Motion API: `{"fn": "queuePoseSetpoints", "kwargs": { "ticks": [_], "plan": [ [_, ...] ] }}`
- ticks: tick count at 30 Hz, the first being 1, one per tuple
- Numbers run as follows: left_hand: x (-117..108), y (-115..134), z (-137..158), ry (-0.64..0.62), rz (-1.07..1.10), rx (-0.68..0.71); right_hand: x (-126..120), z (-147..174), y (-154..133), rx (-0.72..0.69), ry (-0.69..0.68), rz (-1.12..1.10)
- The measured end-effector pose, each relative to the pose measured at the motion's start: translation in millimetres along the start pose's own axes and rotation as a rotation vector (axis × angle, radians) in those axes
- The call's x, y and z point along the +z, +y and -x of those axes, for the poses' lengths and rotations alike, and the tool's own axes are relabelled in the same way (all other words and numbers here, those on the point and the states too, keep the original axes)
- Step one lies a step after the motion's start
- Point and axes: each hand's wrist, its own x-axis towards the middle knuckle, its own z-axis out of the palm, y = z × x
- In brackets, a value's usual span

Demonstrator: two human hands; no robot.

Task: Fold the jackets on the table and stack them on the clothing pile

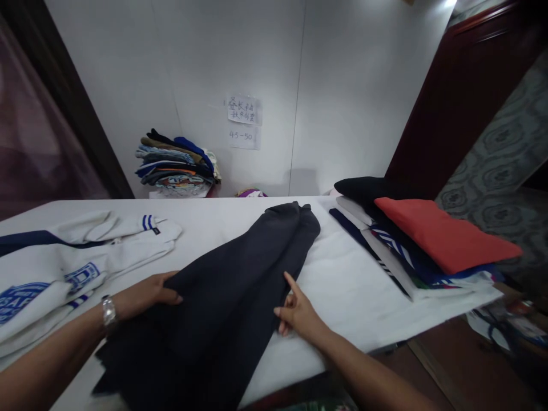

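Observation:
A dark, nearly black garment lies lengthwise across the white table, its narrow end pointing away from me and its wide end hanging toward me. My left hand, with a silver watch at the wrist, grips the garment's left edge, thumb on top and fingers hidden beneath the cloth. At the opposite edge is my right hand. Its index finger is stretched out against the fabric, the thumb is apart from it and the other fingers are curled. No cloth shows between them.
White garments with blue stripes and prints lie loose on the left. Folded clothes, topped by a red piece and a black one, are stacked on the right. Another clothes pile stands behind the table, near handwritten paper signs on the wall.

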Motion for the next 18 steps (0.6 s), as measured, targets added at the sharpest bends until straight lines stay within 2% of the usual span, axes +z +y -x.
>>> {"fn": "queuePoseSetpoints", "kwargs": {
  "ticks": [2, 3, 5, 6, 7, 8, 9, 12, 15, 18],
  "plan": [
    [-8.6, -4.4, 3.9, -0.008, -0.009, -0.022, -6.4, -5.7, -3.0, -0.007, -0.072, 0.117],
    [-10.3, -6.8, 4.8, -0.016, -0.010, -0.036, -16.5, -14.1, -9.0, -0.056, -0.061, 0.184],
    [-10.7, -11.3, 4.3, -0.023, -0.010, -0.054, -47.7, -42.5, -30.0, -0.213, 0.089, 0.314],
    [-10.2, -13.3, 3.1, -0.024, -0.017, -0.059, -66.7, -61.4, -43.9, -0.284, 0.204, 0.382],
    [-9.6, -15.0, 1.5, -0.022, -0.023, -0.063, -86.2, -82.3, -58.7, -0.294, 0.343, 0.446],
    [-9.1, -16.6, -0.2, -0.018, -0.025, -0.071, -105.4, -103.9, -73.4, -0.242, 0.464, 0.485],
    [-8.7, -17.9, -1.8, -0.019, -0.025, -0.080, -123.1, -125.3, -86.9, -0.209, 0.526, 0.493],
    [-9.5, -22.2, -5.7, -0.046, -0.021, -0.103, -162.9, -180.6, -113.1, -0.110, 0.612, 0.477],
    [-14.0, -28.4, -8.8, -0.013, -0.084, -0.089, -182.1, -217.8, -117.8, 0.009, 0.642, 0.409],
    [-19.7, -36.2, -12.8, 0.157, -0.305, -0.035, -187.9, -240.5, -112.4, 0.067, 0.596, 0.322]
  ]
}}
